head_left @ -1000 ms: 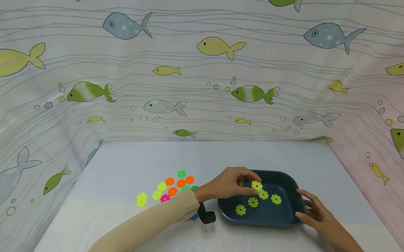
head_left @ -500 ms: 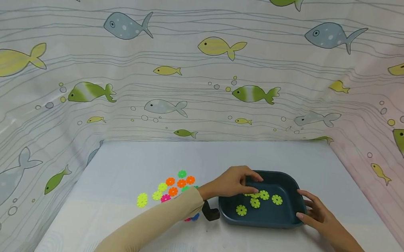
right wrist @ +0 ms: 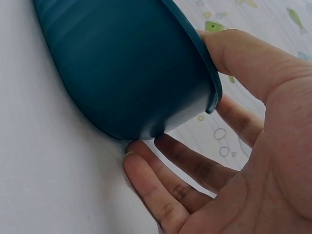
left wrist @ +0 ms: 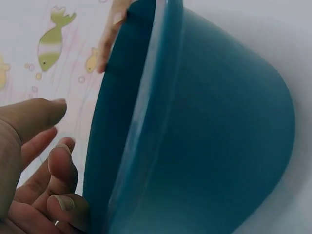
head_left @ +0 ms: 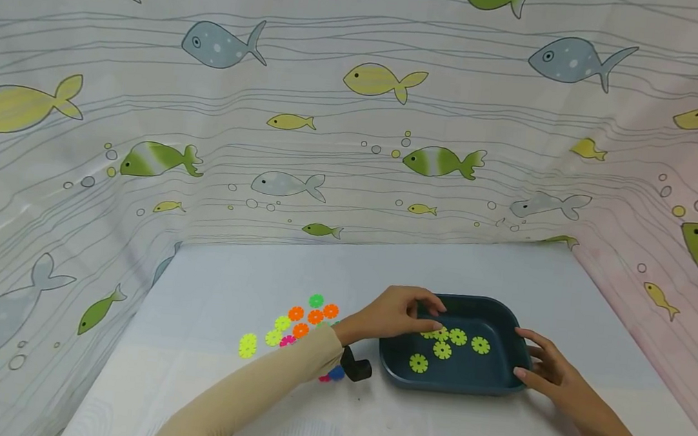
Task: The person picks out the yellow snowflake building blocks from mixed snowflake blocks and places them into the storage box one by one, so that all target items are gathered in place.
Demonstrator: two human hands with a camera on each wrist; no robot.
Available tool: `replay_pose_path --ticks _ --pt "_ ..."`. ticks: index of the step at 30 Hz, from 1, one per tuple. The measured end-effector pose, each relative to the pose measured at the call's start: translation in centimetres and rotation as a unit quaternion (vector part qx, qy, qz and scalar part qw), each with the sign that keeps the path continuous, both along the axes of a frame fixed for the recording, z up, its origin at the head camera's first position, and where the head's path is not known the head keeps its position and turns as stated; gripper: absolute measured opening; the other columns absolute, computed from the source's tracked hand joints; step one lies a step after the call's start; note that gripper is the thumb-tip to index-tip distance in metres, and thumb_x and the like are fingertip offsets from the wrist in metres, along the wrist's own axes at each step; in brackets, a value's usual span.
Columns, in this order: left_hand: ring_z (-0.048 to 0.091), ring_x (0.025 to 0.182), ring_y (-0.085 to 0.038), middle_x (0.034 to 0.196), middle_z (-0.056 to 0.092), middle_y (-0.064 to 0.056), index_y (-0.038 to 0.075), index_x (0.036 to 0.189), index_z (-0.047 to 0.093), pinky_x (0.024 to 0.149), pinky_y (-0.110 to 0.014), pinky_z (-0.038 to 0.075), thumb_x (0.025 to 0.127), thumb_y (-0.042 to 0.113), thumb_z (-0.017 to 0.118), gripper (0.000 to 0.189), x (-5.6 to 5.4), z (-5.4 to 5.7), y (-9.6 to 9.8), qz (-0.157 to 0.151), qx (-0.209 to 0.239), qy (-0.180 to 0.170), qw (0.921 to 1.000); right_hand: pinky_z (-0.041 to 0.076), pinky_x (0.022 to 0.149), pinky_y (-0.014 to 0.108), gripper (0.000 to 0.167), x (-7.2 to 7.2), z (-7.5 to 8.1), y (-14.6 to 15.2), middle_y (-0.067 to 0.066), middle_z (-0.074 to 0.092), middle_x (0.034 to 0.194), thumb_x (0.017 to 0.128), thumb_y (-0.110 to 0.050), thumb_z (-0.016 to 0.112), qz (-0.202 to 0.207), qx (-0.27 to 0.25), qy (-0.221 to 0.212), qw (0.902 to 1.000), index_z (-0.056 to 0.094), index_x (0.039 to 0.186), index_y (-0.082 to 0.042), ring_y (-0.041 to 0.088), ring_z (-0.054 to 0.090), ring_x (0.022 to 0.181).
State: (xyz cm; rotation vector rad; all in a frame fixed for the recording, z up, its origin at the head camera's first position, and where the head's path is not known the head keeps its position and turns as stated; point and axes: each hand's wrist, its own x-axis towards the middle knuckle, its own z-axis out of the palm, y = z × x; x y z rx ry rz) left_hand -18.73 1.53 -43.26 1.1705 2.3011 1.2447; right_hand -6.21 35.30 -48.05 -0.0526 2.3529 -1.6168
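A dark teal plastic basin stands on the table, with several yellow notched plastic discs lying in it. Over its left end is my left hand, thumb and fingers apart; the left wrist view shows nothing between them. In the head view, the left thumb tip overlaps a few discs near the left wall, partly hiding them. My right hand holds the basin's right end. As the right wrist view shows, the right thumb hooks over the rim while other fingertips touch the outer wall.
Left of the basin lies a loose group of discs: orange, yellow, green, pink and blue. The left forearm covers part of it. A fish-patterned curtain encloses the table's back and sides.
One second ago my left hand held a yellow disc above the basin. The disc now lies among the others, and that hand has drawn slightly left. The right hand keeps its place.
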Motion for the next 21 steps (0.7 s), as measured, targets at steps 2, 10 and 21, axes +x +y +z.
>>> replay_pose_path --ticks 2,10,21 --pt "0.052 0.056 -0.009 0.115 0.070 -0.006 0.011 0.127 0.069 0.054 -0.021 0.046 0.096 0.030 0.076 0.037 0.0 0.0 -0.3 0.002 0.003 0.000 1.0000 0.047 0.096 0.064 0.076 0.0 0.1 0.0 0.029 0.025 0.158 0.104 -0.029 0.064 0.000 0.000 0.000 1.0000 0.017 0.164 -0.029 0.050 0.044 0.133" --pt "0.051 0.058 -0.010 0.108 0.068 0.007 0.015 0.125 0.071 0.055 -0.021 0.045 0.095 0.032 0.076 0.034 0.3 0.1 -1.7 0.017 0.010 0.000 0.9998 0.046 0.096 0.064 0.075 0.0 0.1 -0.1 0.030 0.024 0.158 0.105 -0.028 0.063 0.003 -0.005 -0.002 1.0000 0.017 0.164 -0.029 0.052 0.041 0.135" --pt "0.052 0.061 -0.011 0.103 0.067 0.012 0.022 0.120 0.071 0.056 -0.022 0.043 0.095 0.033 0.077 0.029 1.1 0.2 -4.4 0.044 0.019 -0.004 0.9988 0.046 0.096 0.064 0.076 0.1 0.0 0.1 0.030 0.021 0.159 0.104 -0.032 0.063 0.005 0.004 -0.004 1.0000 0.016 0.164 -0.032 0.054 0.037 0.136"
